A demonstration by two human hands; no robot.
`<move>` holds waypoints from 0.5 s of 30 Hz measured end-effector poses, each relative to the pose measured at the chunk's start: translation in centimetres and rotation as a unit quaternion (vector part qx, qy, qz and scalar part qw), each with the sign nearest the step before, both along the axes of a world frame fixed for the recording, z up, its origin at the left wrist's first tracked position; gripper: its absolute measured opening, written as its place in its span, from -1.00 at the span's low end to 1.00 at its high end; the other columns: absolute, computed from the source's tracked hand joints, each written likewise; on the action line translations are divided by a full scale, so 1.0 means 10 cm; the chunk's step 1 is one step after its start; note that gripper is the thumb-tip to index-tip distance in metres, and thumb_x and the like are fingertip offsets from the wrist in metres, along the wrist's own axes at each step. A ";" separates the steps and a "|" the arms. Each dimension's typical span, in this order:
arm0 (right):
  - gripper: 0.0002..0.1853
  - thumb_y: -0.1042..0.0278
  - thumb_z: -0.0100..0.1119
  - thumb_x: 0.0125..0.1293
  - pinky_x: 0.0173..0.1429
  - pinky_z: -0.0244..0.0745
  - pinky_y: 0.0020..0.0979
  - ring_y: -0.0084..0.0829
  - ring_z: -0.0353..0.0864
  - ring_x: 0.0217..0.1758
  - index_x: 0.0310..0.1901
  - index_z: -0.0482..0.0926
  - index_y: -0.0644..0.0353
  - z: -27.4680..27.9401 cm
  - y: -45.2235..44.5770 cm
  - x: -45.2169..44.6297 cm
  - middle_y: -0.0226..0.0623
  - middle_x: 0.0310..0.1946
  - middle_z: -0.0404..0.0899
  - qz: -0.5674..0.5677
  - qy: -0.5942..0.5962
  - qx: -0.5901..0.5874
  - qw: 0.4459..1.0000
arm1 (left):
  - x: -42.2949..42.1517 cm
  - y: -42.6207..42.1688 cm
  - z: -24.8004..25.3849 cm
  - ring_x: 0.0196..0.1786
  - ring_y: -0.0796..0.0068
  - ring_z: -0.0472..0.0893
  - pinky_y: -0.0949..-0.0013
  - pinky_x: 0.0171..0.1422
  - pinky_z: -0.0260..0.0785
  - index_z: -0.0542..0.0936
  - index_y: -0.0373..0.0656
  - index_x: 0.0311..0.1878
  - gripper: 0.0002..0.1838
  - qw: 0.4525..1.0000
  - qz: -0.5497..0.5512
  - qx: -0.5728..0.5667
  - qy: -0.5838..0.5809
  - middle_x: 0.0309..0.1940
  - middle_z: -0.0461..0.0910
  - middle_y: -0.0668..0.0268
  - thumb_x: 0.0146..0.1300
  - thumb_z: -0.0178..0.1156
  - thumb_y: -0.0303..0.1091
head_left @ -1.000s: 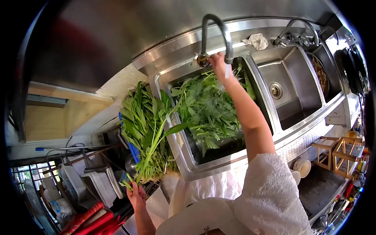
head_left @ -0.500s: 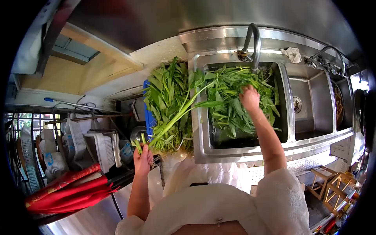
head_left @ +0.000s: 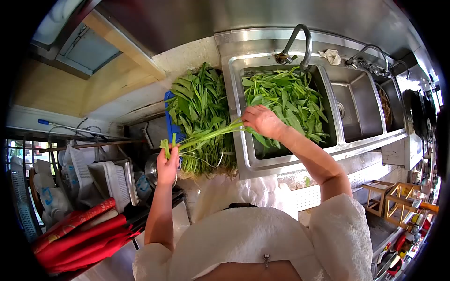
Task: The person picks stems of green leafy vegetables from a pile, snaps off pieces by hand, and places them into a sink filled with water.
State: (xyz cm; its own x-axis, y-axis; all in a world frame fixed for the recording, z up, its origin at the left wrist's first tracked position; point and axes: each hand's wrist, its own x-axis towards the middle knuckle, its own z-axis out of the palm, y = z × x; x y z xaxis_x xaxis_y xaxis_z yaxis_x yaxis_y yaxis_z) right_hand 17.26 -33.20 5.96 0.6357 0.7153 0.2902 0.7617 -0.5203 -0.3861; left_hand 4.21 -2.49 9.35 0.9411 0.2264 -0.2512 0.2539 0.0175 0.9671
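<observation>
My left hand [head_left: 168,165] is closed around the cut ends of several green water spinach stalks [head_left: 206,136]. They stretch right, over the sink's edge, to my right hand [head_left: 264,122], whose fingers are wrapped round their upper part. Leaves stick out past that hand over the left basin. A large heap of loose water spinach [head_left: 295,100] fills the stainless steel sink [head_left: 240,149]. Left of the sink, a thick pile of uncut water spinach [head_left: 199,100] rests in a blue crate [head_left: 171,117], stem ends toward me.
A curved faucet [head_left: 307,44] rises behind the left basin. Two more basins lie to the right, with a crumpled cloth [head_left: 331,56] on the back ledge. White plastic baskets [head_left: 110,182] and a red bag [head_left: 89,234] sit at left. Wooden stools [head_left: 398,201] stand at lower right.
My right hand has left the leaves in the basin and come left, taking hold of the stalks. My left hand still grips their ends. The view has shifted slightly.
</observation>
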 end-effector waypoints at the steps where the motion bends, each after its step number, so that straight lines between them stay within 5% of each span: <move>1: -0.87 0.32 0.09 0.08 -0.03 0.30 -0.35 -0.31 0.41 -0.16 -0.33 0.48 0.12 0.00 -0.01 -0.03 -0.31 -0.34 0.37 -0.007 0.010 -0.004 1.000 | 0.00 0.04 -0.02 -0.63 0.75 0.22 0.61 -0.58 0.05 0.46 -0.26 -0.20 -0.82 1.000 -0.007 0.003 0.013 -0.66 0.29 0.51 0.24 0.02 -0.34; 4: -0.89 0.37 0.06 0.10 -0.07 0.32 -0.31 -0.21 0.41 -0.19 -0.33 0.47 0.16 -0.21 -0.01 -0.03 -0.23 -0.33 0.39 -0.103 0.028 0.005 0.994 | 0.01 -0.08 -0.16 -0.53 0.68 0.34 0.57 -0.43 0.19 0.49 -0.26 -0.21 -0.79 0.986 -0.027 0.155 -0.061 -0.57 0.40 0.47 0.23 0.04 -0.31; 5: -0.89 0.39 0.02 0.13 -0.12 0.35 -0.26 -0.13 0.42 -0.23 -0.35 0.45 0.22 -0.13 -0.01 -0.04 -0.14 -0.35 0.41 -0.178 0.129 0.090 0.971 | 0.00 -0.16 -0.14 -0.42 0.60 0.39 0.50 -0.29 0.25 0.50 -0.26 -0.21 -0.76 0.982 -0.034 0.185 -0.027 -0.49 0.47 0.38 0.20 0.08 -0.27; 8: -0.86 0.39 0.01 0.14 -0.17 0.38 -0.25 -0.08 0.43 -0.26 -0.35 0.43 0.28 -0.42 -0.07 0.13 -0.09 -0.37 0.43 -0.297 0.160 0.194 0.921 | 0.09 -0.55 -0.19 -0.55 0.73 0.27 0.57 -0.48 0.13 0.50 -0.21 -0.19 -0.77 0.962 -0.053 0.227 -0.140 -0.60 0.36 0.49 0.20 0.07 -0.26; 10: -0.84 0.36 -0.01 0.15 -0.16 0.38 -0.25 -0.09 0.45 -0.26 -0.33 0.45 0.28 -0.67 -0.16 0.29 -0.07 -0.36 0.45 -0.357 0.167 0.193 0.899 | 0.17 -0.68 -0.26 -0.51 0.70 0.30 0.55 -0.45 0.16 0.49 -0.24 -0.21 -0.77 0.972 -0.064 0.196 -0.108 -0.57 0.38 0.46 0.20 0.06 -0.26; 12: -0.80 0.31 -0.01 0.15 -0.16 0.37 -0.19 -0.07 0.45 -0.28 -0.29 0.47 0.27 -0.89 -0.52 0.49 -0.06 -0.34 0.46 -0.567 0.210 0.189 0.774 | 0.19 -0.71 -0.12 -0.52 0.69 0.29 0.54 -0.44 0.16 0.49 -0.25 -0.23 -0.78 0.969 -0.061 0.216 -0.102 -0.57 0.38 0.47 0.20 0.06 -0.28; 15: -0.83 0.34 -0.02 0.15 -0.02 0.33 -0.19 -0.09 0.43 -0.13 -0.31 0.51 0.21 -0.81 -0.85 0.47 -0.10 -0.24 0.47 -0.577 0.065 0.048 0.812 | 0.21 -0.58 -0.10 -0.47 0.56 0.37 0.47 -0.35 0.22 0.49 -0.28 -0.26 -0.75 0.977 -0.047 0.183 -0.100 -0.54 0.46 0.32 0.21 0.06 -0.25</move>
State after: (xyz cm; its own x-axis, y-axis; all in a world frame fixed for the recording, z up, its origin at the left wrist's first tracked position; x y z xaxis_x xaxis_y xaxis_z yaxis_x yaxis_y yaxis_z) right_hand 21.94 -41.71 -2.11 0.8964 -0.4019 0.1868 -0.2632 -0.8220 -0.5051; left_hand 6.29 -8.29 8.33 0.9842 0.1758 0.0209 0.0431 -0.3522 0.9349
